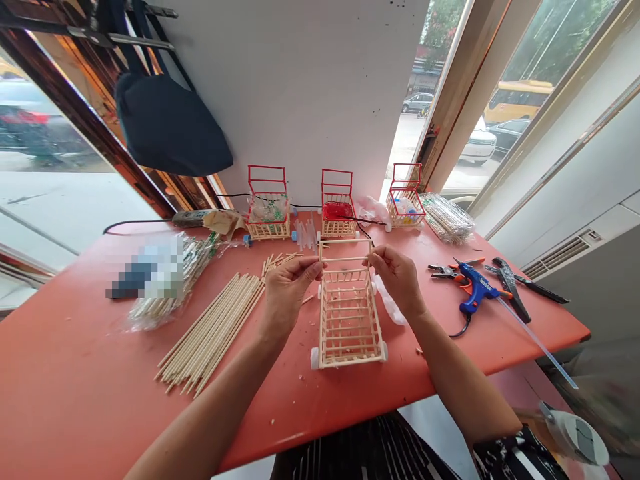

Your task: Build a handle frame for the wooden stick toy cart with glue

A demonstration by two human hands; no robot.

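Note:
A small cart (pixel 350 317) built of pale wooden sticks stands on the red table, with white wheels at its corners and a handle frame rising at its far end. My left hand (pixel 290 287) pinches the left side of that handle, thumb and fingers pressed together. On the opposite side, my right hand (pixel 397 277) grips the handle's right upright between thumb and forefinger. A crossbar (pixel 345 259) runs between the two hands. Left of the cart lies a bundle of wooden sticks (pixel 213 333), with short cut pieces (pixel 275 262) near my left fingers.
Three red-trimmed stick carts (pixel 337 207) stand along the wall, holding small items. On the right lie a blue glue gun (pixel 477 287) with a glue stick, pliers (pixel 443 271) and a black-handled cutter (pixel 510 290). Bagged sticks (pixel 170 280) lie left; another wrapped bundle (pixel 447 217) sits back right.

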